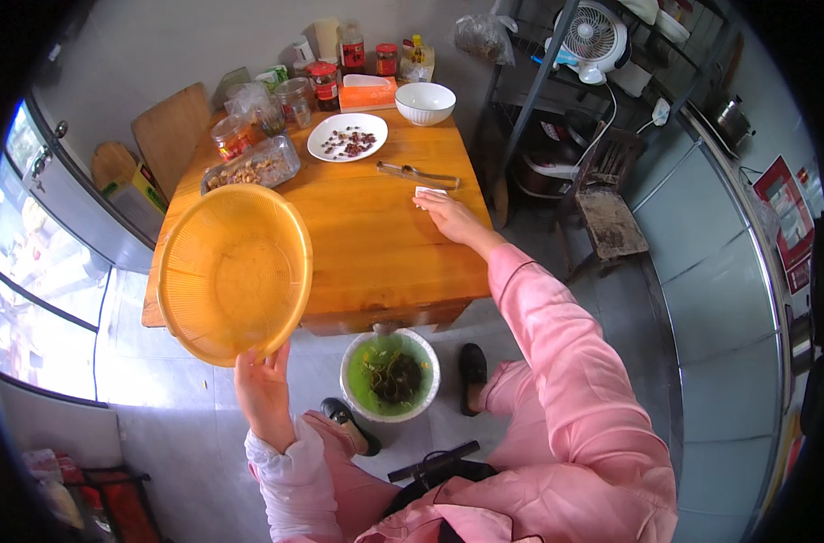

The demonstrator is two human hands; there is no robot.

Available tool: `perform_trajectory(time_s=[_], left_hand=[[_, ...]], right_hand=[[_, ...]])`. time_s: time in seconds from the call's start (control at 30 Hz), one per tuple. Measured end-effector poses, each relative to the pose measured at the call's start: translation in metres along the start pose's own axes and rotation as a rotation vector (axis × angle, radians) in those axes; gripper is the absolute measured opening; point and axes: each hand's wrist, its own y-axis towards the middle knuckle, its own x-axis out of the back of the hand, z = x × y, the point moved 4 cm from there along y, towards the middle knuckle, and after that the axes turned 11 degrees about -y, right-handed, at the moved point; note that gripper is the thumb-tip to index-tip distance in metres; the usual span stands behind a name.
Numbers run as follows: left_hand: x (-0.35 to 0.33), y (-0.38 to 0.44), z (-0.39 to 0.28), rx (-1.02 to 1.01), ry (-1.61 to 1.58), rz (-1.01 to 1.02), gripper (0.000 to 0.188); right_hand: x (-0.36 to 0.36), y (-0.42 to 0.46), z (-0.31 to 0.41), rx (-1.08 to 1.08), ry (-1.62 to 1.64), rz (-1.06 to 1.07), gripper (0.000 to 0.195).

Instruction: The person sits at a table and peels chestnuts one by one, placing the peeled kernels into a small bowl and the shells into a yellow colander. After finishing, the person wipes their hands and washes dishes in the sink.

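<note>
My left hand [266, 394] grips the near rim of a yellow plastic colander [235, 271], which is tilted up over the left part of the wooden table [378, 237] and looks empty. At the table's right side, my right hand [452, 217] lies on a folded white tissue [429, 195], fingers pressed on it. Just beyond that hand is a pair of tongs or a similar narrow tool [418, 176]. A white plate [347, 122] with small dark red pieces stands farther back. Behind the colander, a clear plastic tray [276, 153] holds brown chunks.
A basin [431, 339] with dark scraps stands on the floor between my feet. Jars [325, 95], an orange tissue pack [369, 95] and a white bowl [425, 95] line the table's back. A wooden chair [612, 217] and a metal shelf [535, 88] with a fan [591, 37] are at the right.
</note>
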Motion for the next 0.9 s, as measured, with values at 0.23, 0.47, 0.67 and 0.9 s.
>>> perform_trajectory(time_s=[0.23,0.47,0.67,0.9], left_hand=[[0.006,-0.005,-0.004,-0.021,-0.004,-0.02,0.04],[0.012,-0.001,-0.012,-0.067,-0.067,0.015,0.042],[0.014,0.003,-0.013,-0.168,-0.094,-0.028,0.034],[0.021,0.002,-0.047,-0.323,-0.114,-0.099,0.046]], right_hand=[[0.032,-0.092,0.062,0.017,0.088,0.103,0.046],[0.036,-0.108,0.068,-0.241,-0.251,-0.22,0.036],[-0.029,-0.073,0.18,-0.103,-0.049,-0.35,0.036],[-0.026,0.017,0.124,-0.229,0.094,-0.501,0.027]])
